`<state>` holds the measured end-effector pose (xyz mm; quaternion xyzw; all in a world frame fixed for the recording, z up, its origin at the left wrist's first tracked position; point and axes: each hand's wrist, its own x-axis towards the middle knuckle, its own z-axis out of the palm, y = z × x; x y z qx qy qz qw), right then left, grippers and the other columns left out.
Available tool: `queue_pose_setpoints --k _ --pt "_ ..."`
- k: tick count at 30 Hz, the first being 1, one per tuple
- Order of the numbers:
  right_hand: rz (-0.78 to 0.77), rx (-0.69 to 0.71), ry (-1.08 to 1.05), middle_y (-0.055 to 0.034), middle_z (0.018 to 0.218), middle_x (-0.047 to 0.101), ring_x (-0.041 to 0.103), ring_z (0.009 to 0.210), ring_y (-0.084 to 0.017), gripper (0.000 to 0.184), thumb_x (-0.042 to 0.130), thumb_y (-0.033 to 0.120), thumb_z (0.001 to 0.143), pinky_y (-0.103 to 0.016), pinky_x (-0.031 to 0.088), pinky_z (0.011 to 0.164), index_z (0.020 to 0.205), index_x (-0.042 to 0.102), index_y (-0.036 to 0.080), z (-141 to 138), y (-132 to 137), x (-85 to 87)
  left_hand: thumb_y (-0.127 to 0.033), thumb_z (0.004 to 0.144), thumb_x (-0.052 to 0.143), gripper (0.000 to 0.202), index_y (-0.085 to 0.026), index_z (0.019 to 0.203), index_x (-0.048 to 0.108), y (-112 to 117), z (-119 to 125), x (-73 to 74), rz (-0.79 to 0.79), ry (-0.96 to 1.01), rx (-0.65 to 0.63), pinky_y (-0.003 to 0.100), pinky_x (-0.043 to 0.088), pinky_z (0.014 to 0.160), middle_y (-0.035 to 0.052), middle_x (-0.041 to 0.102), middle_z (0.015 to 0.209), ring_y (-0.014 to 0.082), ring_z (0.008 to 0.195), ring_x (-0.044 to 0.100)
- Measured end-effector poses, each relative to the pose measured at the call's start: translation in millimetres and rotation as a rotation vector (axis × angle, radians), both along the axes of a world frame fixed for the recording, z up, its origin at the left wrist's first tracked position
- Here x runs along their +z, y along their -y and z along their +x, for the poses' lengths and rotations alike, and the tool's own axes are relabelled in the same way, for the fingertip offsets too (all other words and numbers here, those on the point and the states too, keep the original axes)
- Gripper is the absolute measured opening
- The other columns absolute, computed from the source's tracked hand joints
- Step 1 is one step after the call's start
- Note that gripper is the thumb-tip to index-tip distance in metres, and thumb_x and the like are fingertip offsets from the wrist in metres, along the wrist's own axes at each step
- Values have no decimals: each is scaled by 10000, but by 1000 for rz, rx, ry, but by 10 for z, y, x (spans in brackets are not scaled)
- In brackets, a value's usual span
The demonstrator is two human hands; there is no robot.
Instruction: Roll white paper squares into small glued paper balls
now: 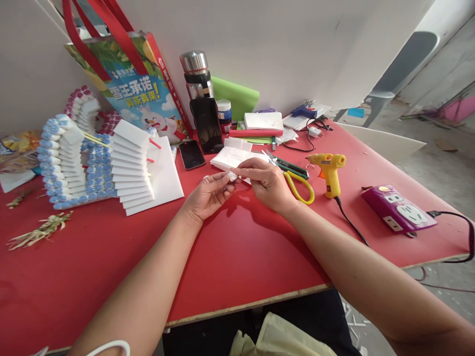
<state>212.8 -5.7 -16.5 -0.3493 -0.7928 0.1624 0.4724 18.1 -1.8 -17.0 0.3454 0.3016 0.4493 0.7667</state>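
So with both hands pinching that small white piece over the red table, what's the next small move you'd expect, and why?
Probably a short reach by the right hand to the yellow glue gun, while the left hand holds the small white piece. The piece is pinched between both hands, clear of the red table, and the gun stands upright just right of them. The scissors lie as near, so a trim is possible.

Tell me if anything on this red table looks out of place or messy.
Mostly orderly craft clutter. Dried plant sprigs lie loose near the left edge of the red table, apart from the rest. Both hands, left hand and right hand, pinch a small white piece.
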Motion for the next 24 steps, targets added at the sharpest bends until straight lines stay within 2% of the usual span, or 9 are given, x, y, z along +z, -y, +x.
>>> queue_pose_setpoints --k 9,15,17,22,24 --pt "183 -5 234 -87 1045 705 636 922 -218 519 451 23 769 -362 496 815 1120 757 252 69 -21 86 -235 722 841 243 -60 870 759 -19 -14 -21 -7 -42 -23 109 493 554 81 708 829 51 619 599" --pt "215 7 235 -107 1016 715 642 887 -223 492 436 25 767 -368 498 796 1078 771 204 60 -12 89 -272 734 837 259 -65 867 757 -27 -39 -40 5 -85 -40 112 505 577 67 687 804 55 628 607" --pt "156 27 173 -104 1030 714 650 903 -216 494 433 23 766 -358 506 799 1076 774 200 40 3 88 -268 749 827 243 -72 873 756 -27 -33 -33 26 -74 -42 116 505 582 58 679 803 53 632 602" --pt "-183 56 -204 -60 970 719 666 842 -150 492 403 18 775 -286 532 762 1033 786 190 -12 33 116 -180 742 821 214 -110 934 757 -3 -2 0 90 -10 -38 138 496 566 41 680 832 68 660 608" --pt "-268 65 -285 -55 946 717 664 815 -140 465 417 29 775 -283 540 765 1015 789 176 -22 43 140 -162 731 826 241 -122 958 757 7 2 6 94 -8 -25 153 502 573 38 684 841 78 669 617"
